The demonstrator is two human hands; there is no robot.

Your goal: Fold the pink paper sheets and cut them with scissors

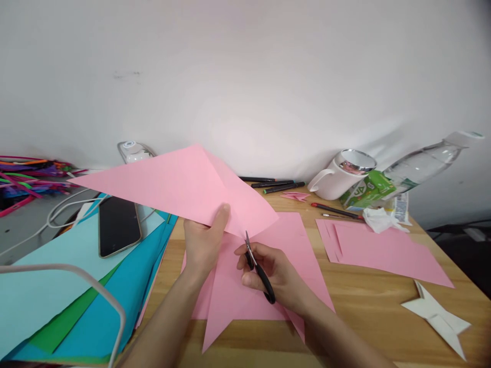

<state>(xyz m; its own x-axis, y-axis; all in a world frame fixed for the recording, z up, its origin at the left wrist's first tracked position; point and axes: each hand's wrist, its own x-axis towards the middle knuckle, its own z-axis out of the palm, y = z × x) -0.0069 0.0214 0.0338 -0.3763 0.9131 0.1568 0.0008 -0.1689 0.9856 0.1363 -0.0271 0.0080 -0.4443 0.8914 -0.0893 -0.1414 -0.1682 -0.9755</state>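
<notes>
My left hand [201, 246] pinches the folded pink paper [161, 185] above the middle of the counter [356, 312]; my right hand [282, 273] grips scissors [264, 279], tips perhaps touching its lower edge. White folded paper [437, 314] lies near the right edge.

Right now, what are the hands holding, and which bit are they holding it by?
The left hand pinches the pink paper near its lower edge, thumb on top. The right hand holds the scissors by the black handles.
</notes>
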